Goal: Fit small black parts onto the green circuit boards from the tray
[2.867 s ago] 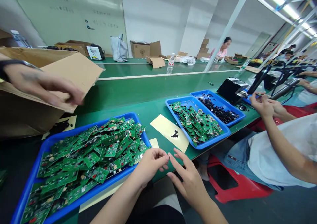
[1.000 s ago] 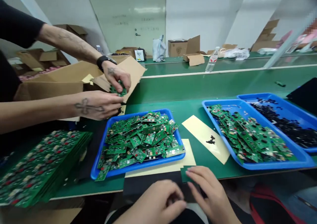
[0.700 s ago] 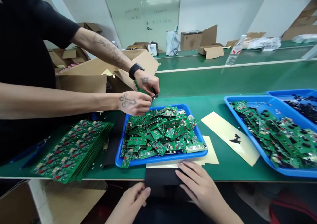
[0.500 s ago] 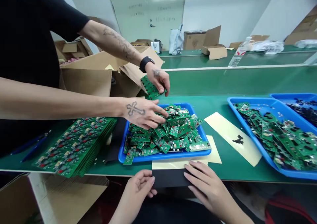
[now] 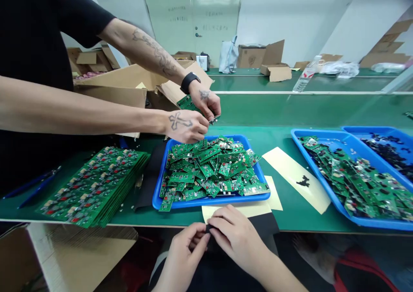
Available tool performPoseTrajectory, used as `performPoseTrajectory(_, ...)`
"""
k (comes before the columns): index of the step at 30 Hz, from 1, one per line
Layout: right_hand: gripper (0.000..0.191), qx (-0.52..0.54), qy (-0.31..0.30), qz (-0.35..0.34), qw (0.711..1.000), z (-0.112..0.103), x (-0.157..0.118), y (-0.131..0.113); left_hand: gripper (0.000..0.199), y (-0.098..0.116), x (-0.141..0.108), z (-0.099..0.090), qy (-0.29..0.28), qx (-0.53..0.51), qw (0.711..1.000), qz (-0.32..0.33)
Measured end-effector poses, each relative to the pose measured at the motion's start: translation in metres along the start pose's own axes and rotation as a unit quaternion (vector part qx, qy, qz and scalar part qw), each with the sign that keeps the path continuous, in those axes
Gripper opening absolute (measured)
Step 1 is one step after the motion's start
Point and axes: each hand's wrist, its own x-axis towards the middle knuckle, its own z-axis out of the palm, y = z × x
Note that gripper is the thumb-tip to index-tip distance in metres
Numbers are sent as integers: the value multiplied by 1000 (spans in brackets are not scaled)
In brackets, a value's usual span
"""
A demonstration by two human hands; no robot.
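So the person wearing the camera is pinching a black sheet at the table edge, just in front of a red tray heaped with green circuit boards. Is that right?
Not quite: the tray is blue, not red, as the head view shows. The rest holds: the left hand and right hand pinch the black sheet at the table edge, just in front of that tray heaped with green circuit boards.

A black sheet (image 5: 263,223) lies at the green table's (image 5: 290,111) near edge over a pale yellow sheet (image 5: 248,208). Behind it, a blue tray (image 5: 156,197) holds green circuit boards (image 5: 209,169). Near the left edge, stacked green panels (image 5: 93,184) carry red and white parts.
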Motion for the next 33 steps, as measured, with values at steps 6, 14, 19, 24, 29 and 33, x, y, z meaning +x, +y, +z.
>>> performPoseTrajectory(6,19,10,-13,-1,1000,-6,3,1,17,8,2,2,11,93,993,67)
performPoseTrajectory(14,17,55,-15,12,998,-7,4,4,16,12,4,5,-1,66,997,28)
performPoseTrajectory(19,18,104,16,38,994,-5,-3,7,20,8,7,7,-16,-35,998,-50)
performPoseTrajectory(24,14,170,123,132,969,-11,-33,25,27,-8,12,-1,18,-36,996,-75)
performPoseTrajectory(29,15,210,182,216,936,-13,-48,35,22,-11,8,-13,191,216,942,170)
performPoseTrajectory(33,19,236,196,236,922,-9,-39,34,22,-1,15,-2,134,402,781,459)
